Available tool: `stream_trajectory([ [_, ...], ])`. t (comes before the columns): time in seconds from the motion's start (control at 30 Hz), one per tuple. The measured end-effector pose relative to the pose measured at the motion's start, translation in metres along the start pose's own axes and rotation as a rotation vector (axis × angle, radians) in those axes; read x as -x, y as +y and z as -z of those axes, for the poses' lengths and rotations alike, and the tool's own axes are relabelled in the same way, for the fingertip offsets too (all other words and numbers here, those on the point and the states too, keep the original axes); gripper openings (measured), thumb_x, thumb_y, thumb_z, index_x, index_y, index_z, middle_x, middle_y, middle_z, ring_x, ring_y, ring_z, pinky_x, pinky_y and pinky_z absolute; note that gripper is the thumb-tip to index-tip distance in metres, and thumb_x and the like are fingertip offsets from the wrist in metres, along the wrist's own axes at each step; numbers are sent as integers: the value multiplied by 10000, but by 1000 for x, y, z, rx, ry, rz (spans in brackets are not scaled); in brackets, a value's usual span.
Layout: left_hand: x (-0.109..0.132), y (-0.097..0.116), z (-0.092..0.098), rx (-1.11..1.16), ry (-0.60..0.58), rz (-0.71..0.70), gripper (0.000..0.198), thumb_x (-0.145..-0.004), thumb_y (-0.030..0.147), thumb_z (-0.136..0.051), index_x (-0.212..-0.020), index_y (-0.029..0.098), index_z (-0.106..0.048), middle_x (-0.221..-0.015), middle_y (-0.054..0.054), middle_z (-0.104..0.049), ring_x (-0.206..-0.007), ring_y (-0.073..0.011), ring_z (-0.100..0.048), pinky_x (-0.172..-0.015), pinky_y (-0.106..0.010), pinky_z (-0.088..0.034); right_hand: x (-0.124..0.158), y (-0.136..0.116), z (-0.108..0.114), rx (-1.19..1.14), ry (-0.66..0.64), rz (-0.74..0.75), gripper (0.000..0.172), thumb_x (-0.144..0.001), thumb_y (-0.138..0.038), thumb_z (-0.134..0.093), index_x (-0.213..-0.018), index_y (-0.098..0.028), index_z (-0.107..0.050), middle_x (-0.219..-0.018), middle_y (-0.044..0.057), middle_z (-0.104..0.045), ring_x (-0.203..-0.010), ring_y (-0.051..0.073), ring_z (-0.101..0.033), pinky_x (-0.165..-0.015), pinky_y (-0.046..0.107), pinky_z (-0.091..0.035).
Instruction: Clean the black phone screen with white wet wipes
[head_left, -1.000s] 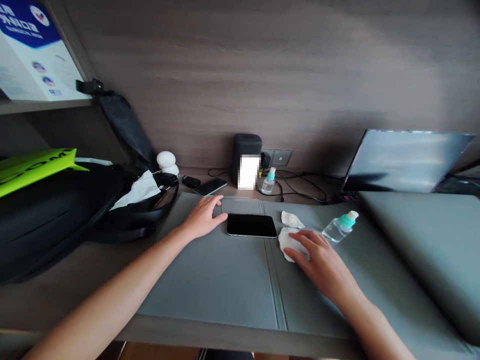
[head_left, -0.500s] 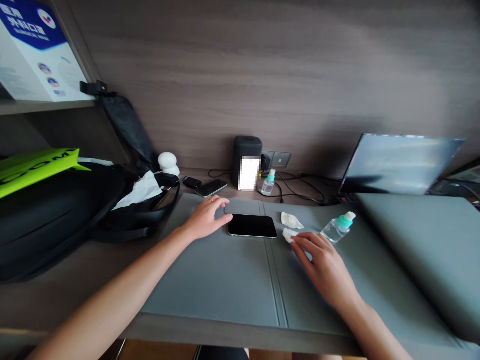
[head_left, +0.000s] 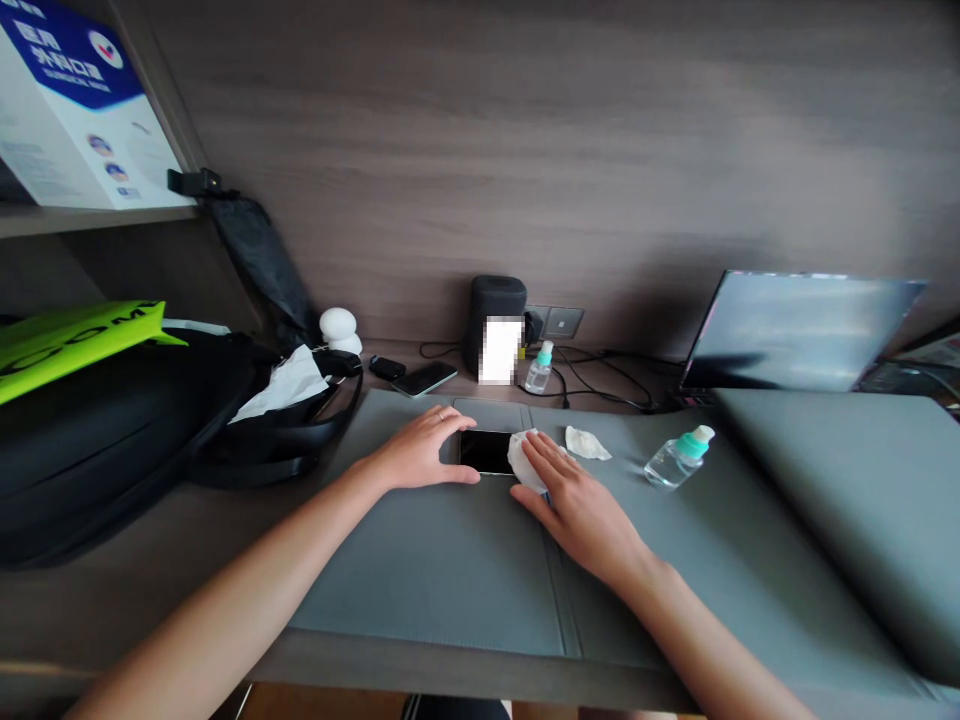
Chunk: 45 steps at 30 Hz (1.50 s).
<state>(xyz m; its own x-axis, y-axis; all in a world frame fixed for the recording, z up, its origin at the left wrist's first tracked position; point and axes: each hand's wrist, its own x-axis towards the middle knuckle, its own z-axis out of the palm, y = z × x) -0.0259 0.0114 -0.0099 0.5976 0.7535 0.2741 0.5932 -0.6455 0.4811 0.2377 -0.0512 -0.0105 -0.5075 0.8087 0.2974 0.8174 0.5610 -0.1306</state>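
Observation:
A black-screened smartphone (head_left: 486,452) lies flat on the grey desk mat (head_left: 420,570). My left hand (head_left: 420,448) grips its left end, thumb along the near edge and fingers along the far edge. Under the stretched fingers of my right hand (head_left: 574,500), a white tissue (head_left: 525,462) is pressed onto the right part of the screen, which it hides. Just beyond that hand rests a second crumpled tissue (head_left: 587,443). A clear spray bottle with a teal and white top (head_left: 679,458) lies tilted on the mat to the right.
Behind the mat are a black speaker (head_left: 496,300), a small spray bottle (head_left: 539,368), cables and another phone (head_left: 425,378). A laptop (head_left: 802,330) and a grey padded case (head_left: 832,450) occupy the right. On the left sits a black bag (head_left: 112,470), below a mask box (head_left: 90,110).
My right hand has moved left, bringing a tissue from the mat onto the phone's screen. My left hand has moved slightly right and now holds the phone's left end.

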Motion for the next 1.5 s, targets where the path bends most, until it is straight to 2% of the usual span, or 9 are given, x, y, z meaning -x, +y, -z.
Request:
stream_trajectory([
  [0.17, 3, 0, -5, -43, -20, 9, 677, -782, 544, -713, -1357, 285, -468, -1351, -78, -519, -1279, -292, -476, -1081, -440, -391, 3, 0, -9, -13, -81, 33, 722, -986, -568, -390, -1548, -143, -233, -1585, 164, -240, -1474, 296, -169, -1174, 543, -272],
  [0.43, 3, 2, -6, -42, -25, 12, 672, -791, 475, -724, -1375, 286, -452, -1367, -82, -515, -1276, -287, -484, -1077, -436, -395, 4, 2, -12, -9, -57, 81, 762, -985, -561, -402, -1573, -203, -73, -1607, 130, -174, -1477, 294, -135, -1184, 535, -243],
  [0.57, 2, 2, -7, -52, -27, 14, 650, -799, 463, -717, -1366, 278, -459, -1360, -81, -529, -1279, -283, -482, -1079, -436, -394, 3, 2, -11, -11, -104, 78, 773, -976, -588, -393, -1570, -175, -120, -1597, 144, -208, -1475, 297, -150, -1183, 525, -251],
  [0.7, 1, 0, -8, -45, -14, 31, 648, -787, 452, -730, -1351, 261, -476, -1358, -87, -539, -1279, -290, -485, -1076, -445, -401, -5, -2, -9, -10, -200, 40, 841, -953, -663, -346, -1553, -94, -192, -1592, 180, -193, -1479, 309, -115, -1188, 526, -233],
  [0.83, 2, -1, -9, -26, -7, 46, 674, -761, 458, -753, -1349, 268, -484, -1353, -87, -549, -1256, -301, -504, -1050, -449, -422, -17, -14, -10, -36, -227, 56, 923, -917, -727, -331, -1546, -64, -204, -1592, 192, -186, -1482, 322, -98, -1195, 517, -213],
  [0.93, 3, -3, -9, -22, -23, 65, 729, -748, 451, -757, -1387, 272, -455, -1396, -92, -521, -1302, -323, -461, -1073, -475, -395, -27, -26, -13, -72, -258, 80, 988, -890, -768, -318, -1543, -37, -197, -1590, 206, -160, -1480, 338, -96, -1202, 512, -189],
  [1.1, 5, -8, -6, 25, -67, 39, 778, -750, 333, -720, -1450, 284, -382, -1448, -78, -478, -1335, -315, -430, -1098, -464, -379, -42, -44, -16, -143, -318, 92, 1073, -851, -819, -292, -1534, 2, -193, -1589, 216, -129, -1480, 351, -82, -1205, 511, -172],
  [1.3, 6, -10, -4, 46, -78, 21, 799, -743, 249, -683, -1468, 262, -347, -1416, -89, -495, -1320, -302, -431, -1111, -464, -364, -46, -56, -17, -189, -313, 138, 1059, -858, -811, -301, -1527, 5, -218, -1590, 209, -122, -1484, 333, -60, -1219, 480, -136],
  [1.5, 7, -7, -3, 64, -110, 46, 850, -746, 365, -740, -1481, 287, -318, -1412, -94, -485, -1257, -308, -483, -1081, -477, -387, -32, -47, -10, -174, -307, 152, 967, -903, -760, -293, -1528, -25, -241, -1594, 189, -165, -1488, 309, -75, -1218, 474, -153],
])
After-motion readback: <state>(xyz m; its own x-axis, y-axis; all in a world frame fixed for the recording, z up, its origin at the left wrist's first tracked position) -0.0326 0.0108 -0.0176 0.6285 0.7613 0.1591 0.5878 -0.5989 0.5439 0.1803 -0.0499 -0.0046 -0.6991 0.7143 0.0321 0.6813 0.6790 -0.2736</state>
